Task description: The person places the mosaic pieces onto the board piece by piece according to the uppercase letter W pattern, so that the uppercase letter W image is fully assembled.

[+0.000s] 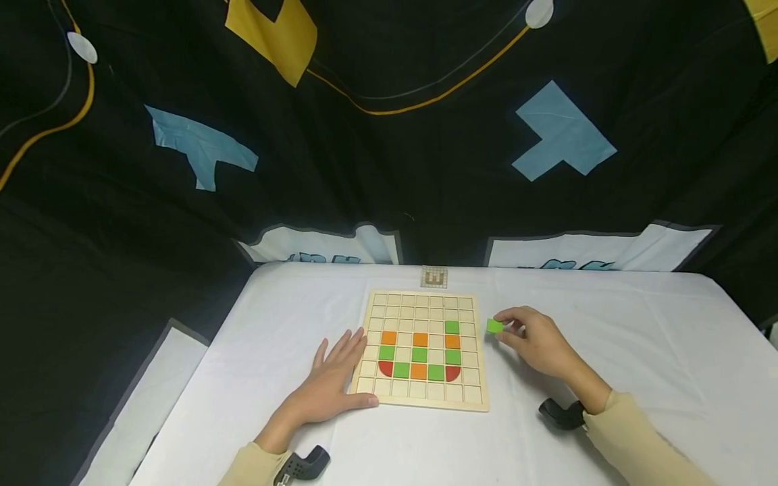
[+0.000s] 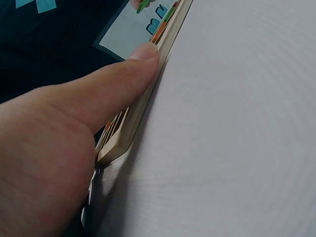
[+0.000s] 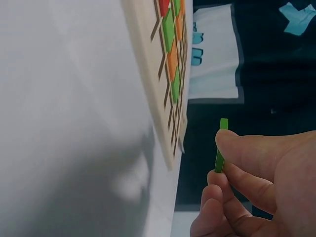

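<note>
A square wooden grid board [image 1: 401, 393] lies on the white table, with several green, orange and red tiles set in its cells. Just past the board's right edge, my right hand [image 1: 537, 341] pinches a green square tile [image 1: 495, 326] between thumb and fingers. The right wrist view shows this green tile [image 3: 221, 148] edge-on, thumb on one side and fingertips on the other. My left hand [image 1: 331, 385] rests at the board's left edge with fingers spread. In the left wrist view its thumb [image 2: 123, 81] lies on the board's near edge [image 2: 129, 129].
A small card [image 1: 434, 277] with a coloured grid pattern lies behind the board. White cloth [image 1: 608, 337] covers the table. A black curtain [image 1: 389, 175] with blue and yellow shapes hangs behind. Dark wrist devices [image 1: 306, 464] sit at both sleeves.
</note>
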`<state>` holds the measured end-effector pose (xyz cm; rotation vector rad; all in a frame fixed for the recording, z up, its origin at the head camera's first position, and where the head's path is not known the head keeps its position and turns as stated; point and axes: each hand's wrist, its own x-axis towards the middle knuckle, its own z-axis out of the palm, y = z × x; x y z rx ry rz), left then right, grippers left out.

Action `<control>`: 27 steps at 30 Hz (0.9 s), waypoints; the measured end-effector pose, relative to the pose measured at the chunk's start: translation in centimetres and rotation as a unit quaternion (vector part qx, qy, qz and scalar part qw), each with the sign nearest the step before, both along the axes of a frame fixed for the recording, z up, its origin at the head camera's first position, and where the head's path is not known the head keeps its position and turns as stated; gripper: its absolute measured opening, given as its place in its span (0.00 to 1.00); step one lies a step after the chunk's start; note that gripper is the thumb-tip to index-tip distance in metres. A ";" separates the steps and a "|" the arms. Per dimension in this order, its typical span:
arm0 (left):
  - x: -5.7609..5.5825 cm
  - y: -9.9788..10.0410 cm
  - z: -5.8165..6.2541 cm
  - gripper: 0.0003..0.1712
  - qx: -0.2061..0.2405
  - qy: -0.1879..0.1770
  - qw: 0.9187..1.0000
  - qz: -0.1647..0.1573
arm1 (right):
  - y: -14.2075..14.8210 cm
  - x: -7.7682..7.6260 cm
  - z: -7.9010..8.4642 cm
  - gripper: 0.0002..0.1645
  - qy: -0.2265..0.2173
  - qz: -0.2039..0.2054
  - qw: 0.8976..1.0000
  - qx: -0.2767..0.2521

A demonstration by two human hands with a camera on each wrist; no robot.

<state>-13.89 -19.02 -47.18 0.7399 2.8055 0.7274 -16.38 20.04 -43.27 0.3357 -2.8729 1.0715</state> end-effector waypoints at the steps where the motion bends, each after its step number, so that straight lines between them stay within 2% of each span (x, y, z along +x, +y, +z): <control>1: 0.0 0.0 0.0 0.65 -0.001 0.000 1.000 0.001 | -0.3 0.0 0.0 0.17 -0.001 0.002 1.000 -0.002; 27: -0.1 -0.1 -0.3 0.66 -0.004 0.001 1.000 0.003 | -6.5 -1.7 0.3 0.16 -0.007 0.059 0.998 -0.029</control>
